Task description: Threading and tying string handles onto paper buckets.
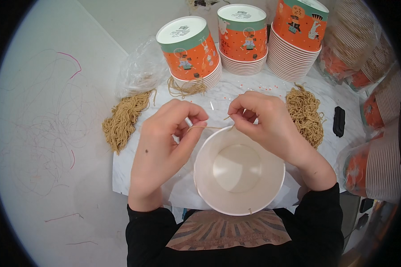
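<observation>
An open white paper bucket (201, 178) stands mouth up in front of me, and I look down into its bare inside. Across its far rim runs a short tan cord (213, 127). My left hand (162, 138) is closed in a pinch on the cord, left of the rim. Thumb and forefinger of my right hand (265, 118) pinch the cord just above the far rim, where a short end sticks out. Whether the cord passes through the bucket wall there is too small to tell. At the near rim shows a small tan bit, perhaps cord.
Bundles of tan cord lie left (125, 120) and right (305, 115). Behind stand stacks of upturned orange buckets (194, 58), loose cord (182, 88) before one. A clear bag (140, 66), a black object (339, 121) and bagged bucket stacks (383, 164) flank the marbled tabletop (140, 178).
</observation>
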Tool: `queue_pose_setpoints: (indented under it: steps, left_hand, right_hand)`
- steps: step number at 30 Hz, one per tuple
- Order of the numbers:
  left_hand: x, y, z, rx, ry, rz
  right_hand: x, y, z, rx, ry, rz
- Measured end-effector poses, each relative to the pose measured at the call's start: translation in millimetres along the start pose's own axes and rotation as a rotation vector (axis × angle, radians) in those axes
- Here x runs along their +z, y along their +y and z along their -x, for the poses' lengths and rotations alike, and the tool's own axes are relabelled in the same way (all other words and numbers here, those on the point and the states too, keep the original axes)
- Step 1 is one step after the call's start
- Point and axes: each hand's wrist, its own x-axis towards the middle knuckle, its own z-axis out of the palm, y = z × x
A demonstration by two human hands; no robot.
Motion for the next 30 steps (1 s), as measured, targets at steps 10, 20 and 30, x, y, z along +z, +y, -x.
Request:
queue_pose_setpoints:
  steps: [10, 20, 30]
  left_hand:
    - [18, -13, -14, -0.232, -0.201, 0.143]
    - [11, -14, -13, -0.284, -0.201, 0.237]
    - [9, -20, -19, -0.34, -0.298, 0.332]
  right_hand:
    - [1, 2, -2, -0.059, -0.04, -0.066]
    - [3, -2, -1, -0.055, -0.077, -0.095]
    - [4, -5, 0, -0.097, -0.081, -0.143]
